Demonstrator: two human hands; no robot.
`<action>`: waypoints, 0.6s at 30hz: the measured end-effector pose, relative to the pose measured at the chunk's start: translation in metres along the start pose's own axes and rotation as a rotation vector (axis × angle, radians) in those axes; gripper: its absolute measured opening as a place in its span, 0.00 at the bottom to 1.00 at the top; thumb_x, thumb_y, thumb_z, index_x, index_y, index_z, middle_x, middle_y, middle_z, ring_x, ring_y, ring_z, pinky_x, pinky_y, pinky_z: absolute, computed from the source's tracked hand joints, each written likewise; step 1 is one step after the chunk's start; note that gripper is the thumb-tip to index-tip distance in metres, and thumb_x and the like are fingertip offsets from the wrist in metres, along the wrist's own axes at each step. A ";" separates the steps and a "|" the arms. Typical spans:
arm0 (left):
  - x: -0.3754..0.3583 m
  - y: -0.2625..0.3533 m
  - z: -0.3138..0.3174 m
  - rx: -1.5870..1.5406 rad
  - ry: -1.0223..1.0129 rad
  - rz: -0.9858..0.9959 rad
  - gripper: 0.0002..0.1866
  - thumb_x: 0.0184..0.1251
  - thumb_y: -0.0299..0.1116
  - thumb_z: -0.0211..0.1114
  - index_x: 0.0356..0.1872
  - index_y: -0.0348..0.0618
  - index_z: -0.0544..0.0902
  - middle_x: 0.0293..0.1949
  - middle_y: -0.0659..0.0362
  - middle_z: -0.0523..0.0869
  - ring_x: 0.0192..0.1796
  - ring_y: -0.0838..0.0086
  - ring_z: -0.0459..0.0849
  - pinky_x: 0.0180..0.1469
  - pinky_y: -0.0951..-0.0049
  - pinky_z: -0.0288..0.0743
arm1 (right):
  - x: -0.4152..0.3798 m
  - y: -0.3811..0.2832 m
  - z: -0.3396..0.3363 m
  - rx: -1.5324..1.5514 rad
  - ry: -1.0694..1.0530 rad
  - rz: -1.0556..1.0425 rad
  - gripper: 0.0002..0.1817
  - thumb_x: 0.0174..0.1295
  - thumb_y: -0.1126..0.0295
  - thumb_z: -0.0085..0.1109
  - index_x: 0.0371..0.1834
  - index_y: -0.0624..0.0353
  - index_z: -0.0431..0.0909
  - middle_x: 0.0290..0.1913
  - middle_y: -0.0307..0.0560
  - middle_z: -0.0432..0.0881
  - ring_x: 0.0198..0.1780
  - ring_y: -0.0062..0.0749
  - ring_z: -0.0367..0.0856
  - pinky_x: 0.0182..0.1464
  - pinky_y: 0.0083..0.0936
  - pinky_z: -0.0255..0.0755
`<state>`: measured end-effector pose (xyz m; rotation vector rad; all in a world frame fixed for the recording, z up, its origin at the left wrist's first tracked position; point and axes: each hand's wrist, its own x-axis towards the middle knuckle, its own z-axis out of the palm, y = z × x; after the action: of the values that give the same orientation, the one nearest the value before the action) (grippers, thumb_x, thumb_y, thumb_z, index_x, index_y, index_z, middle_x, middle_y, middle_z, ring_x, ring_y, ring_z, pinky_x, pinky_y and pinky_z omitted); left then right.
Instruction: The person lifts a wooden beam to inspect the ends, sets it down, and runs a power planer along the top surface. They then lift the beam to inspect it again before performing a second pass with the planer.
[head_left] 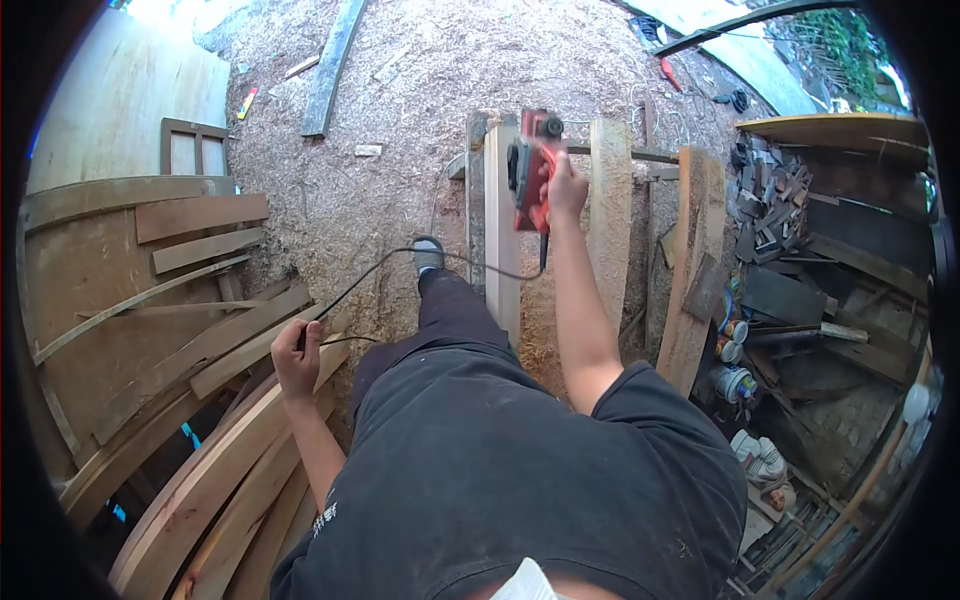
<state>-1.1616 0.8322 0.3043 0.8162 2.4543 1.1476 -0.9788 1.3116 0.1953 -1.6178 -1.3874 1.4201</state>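
My right hand (567, 190) is wrapped round the handle of a red and black electric hand planer (524, 190). The planer is tilted on its side, over a pale wooden beam (503, 275) in this view. From its rear a black power cord (385, 262) loops left across my leg. My left hand (296, 358) is closed round that cord, out to my left above stacked boards. Further right, a second beam (609, 220) dusted with shavings lies alongside the first.
Long planks (205, 480) are piled at my left, beside leaning panels (130, 110). Another thick beam (690, 265) lies to the right. Wood offcuts (775, 190) and several cans (733, 383) crowd the right side. Shavings cover the ground (400, 130), where a loose plank (335, 70) lies.
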 end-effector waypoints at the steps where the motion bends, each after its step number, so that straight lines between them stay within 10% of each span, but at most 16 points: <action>1: -0.008 -0.005 -0.003 -0.008 0.003 0.017 0.17 0.79 0.34 0.68 0.30 0.34 0.77 0.23 0.54 0.72 0.25 0.70 0.69 0.30 0.68 0.63 | -0.023 0.010 -0.016 0.001 -0.002 0.000 0.24 0.78 0.53 0.54 0.37 0.65 0.88 0.28 0.44 0.86 0.15 0.22 0.74 0.15 0.24 0.64; 18: -0.374 -0.095 -0.131 -0.224 0.061 0.350 0.26 0.84 0.38 0.61 0.24 0.36 0.64 0.20 0.59 0.60 0.24 0.74 0.59 0.28 0.65 0.52 | -0.521 0.183 -0.272 0.205 0.105 0.086 0.24 0.76 0.52 0.56 0.39 0.64 0.88 0.27 0.45 0.86 0.13 0.22 0.73 0.14 0.23 0.64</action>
<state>-0.9660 0.4751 0.3274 1.1853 2.2284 1.5561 -0.6104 0.8271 0.2855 -1.6096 -1.0878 1.4525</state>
